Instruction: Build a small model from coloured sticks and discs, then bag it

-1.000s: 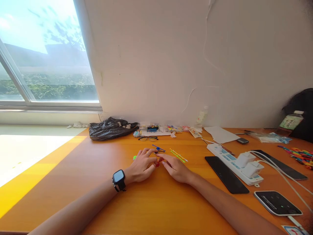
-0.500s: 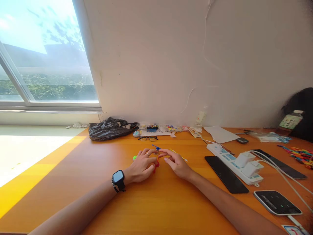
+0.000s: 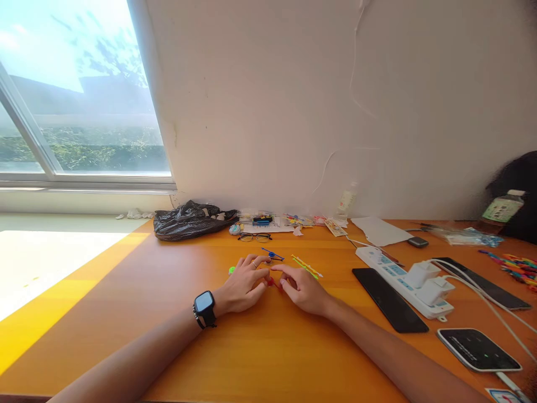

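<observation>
My left hand (image 3: 245,284) rests palm down, its fingers bent and closed at the left side of a small red plastic piece (image 3: 271,282). My right hand (image 3: 305,288) is curled in from the other side, with fingertips closed at the stick-like part of the same piece. The fingers partly hide it. Just beyond the hands lies a blue plastic stick piece with a round centre (image 3: 272,254). A bright green piece (image 3: 231,270) shows behind my left hand. Yellow and green sticks (image 3: 306,266) lie beyond my right hand.
Eyeglasses (image 3: 255,237), a black plastic bag (image 3: 191,221) and small packets line the wall. At right are a black phone (image 3: 389,299), a white power strip (image 3: 392,274) with plugs and cables, a charging device (image 3: 478,348) and colourful pieces (image 3: 520,268).
My right hand has drawn back from the blue piece and lowered toward the red piece, its fingers curling in. More of the blue piece and the sticks now shows. The left hand has barely moved.
</observation>
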### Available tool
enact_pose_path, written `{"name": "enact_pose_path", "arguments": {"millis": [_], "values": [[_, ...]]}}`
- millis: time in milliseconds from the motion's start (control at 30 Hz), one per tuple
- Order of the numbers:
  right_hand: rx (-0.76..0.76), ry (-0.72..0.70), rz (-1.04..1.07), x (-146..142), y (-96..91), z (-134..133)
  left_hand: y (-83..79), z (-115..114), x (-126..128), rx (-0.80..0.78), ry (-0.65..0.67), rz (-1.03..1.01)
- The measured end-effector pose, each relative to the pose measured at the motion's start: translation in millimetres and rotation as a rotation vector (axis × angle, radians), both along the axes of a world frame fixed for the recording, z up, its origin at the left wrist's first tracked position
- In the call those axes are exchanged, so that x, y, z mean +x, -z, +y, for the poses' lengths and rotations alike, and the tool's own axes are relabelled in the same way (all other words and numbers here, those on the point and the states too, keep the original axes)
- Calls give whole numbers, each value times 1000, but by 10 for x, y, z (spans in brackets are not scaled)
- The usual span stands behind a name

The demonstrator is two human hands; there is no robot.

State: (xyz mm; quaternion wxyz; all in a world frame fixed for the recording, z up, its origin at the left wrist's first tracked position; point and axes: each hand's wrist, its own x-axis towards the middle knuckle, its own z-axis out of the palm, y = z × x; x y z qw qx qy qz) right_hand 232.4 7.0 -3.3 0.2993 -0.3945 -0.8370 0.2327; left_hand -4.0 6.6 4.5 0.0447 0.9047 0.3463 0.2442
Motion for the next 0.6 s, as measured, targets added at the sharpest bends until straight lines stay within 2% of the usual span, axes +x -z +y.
{"name": "enact_pose_path", "arguments": {"millis": [167,300,400,433,533,600], "values": [[-27,138,121,13,34,94,-1,-31,5,27,27,-3],[-120,237,224,36,63,150,-18,-37,2,36,-11,-47],[-98,300,236,29,11,103,-50,-43,-12,38,-52,-104],[-113,303,229,16,-22,72,-62,-46,-18,42,-67,-128],[-302,214,227,-41,-127,-22,-94,-62,-32,46,-102,-178],[-373,169,283,-71,-168,-47,-109,-72,-36,47,-117,-193]]}}
